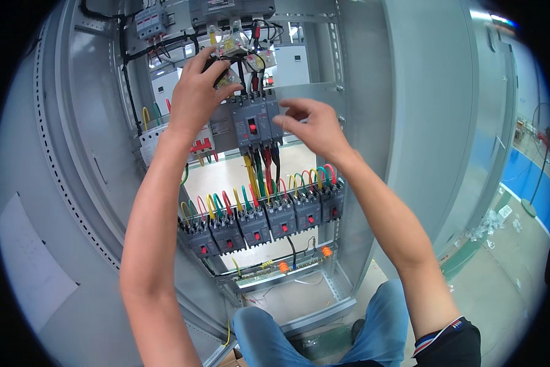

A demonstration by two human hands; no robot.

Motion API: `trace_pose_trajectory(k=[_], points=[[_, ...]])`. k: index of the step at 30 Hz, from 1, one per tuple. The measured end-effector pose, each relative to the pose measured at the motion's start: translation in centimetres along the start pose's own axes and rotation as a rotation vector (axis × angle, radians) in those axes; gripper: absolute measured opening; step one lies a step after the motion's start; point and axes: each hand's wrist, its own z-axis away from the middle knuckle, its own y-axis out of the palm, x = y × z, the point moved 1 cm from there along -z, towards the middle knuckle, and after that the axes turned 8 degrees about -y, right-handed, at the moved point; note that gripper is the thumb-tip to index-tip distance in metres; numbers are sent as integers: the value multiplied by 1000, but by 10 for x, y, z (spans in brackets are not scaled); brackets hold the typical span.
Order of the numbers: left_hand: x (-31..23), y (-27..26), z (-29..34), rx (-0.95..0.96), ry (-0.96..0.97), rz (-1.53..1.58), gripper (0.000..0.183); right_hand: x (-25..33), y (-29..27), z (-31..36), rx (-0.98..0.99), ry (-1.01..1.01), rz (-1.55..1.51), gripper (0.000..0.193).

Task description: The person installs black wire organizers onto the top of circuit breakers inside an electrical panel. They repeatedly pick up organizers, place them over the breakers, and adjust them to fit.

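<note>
My left hand [198,92] is raised to the upper part of an open cabinet, its thumb and fingers apart. Its fingertips are by the yellow-labelled current transformers [233,46] with clear covers; whether they touch is hard to see. Just below sits a large grey moulded-case circuit breaker [252,125] with a red toggle. Beside that breaker's right edge is my right hand [316,127], fingers bent and thumb apart, with nothing visible in it. Yellow, green, red and black cables [264,171] run down from the breaker.
Lower down, a row of smaller breakers [256,227] carries looped coloured wires. A white breaker block [155,144] is at the left and a surge protector [150,23] at upper left. Orange insulators [283,267] sit on the bottom rail. The cabinet's grey side panel [363,122] stands at the right.
</note>
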Motion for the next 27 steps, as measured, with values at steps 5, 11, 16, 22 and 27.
trace_pose_trajectory(k=[5, 11, 16, 22, 27], points=[[-31, -35, 40, -30, -374, 342, 29, 36, 10, 42, 42, -166, -13, 51], [-130, -34, 137, 340, -1361, 1480, 59, 60, 21, 95, 74, -343, 115, 71], [-145, -22, 179, 339, -1500, 1666, 63, 54, 32, 132, 173, -145, 140, 71], [-158, -21, 185, 345, -1547, 1653, 57, 39, 22, 137, 210, 27, -109, 65], [-157, -22, 181, 306, -1553, 1647, 50, 41, 26, 134, 131, 104, -282, 61]])
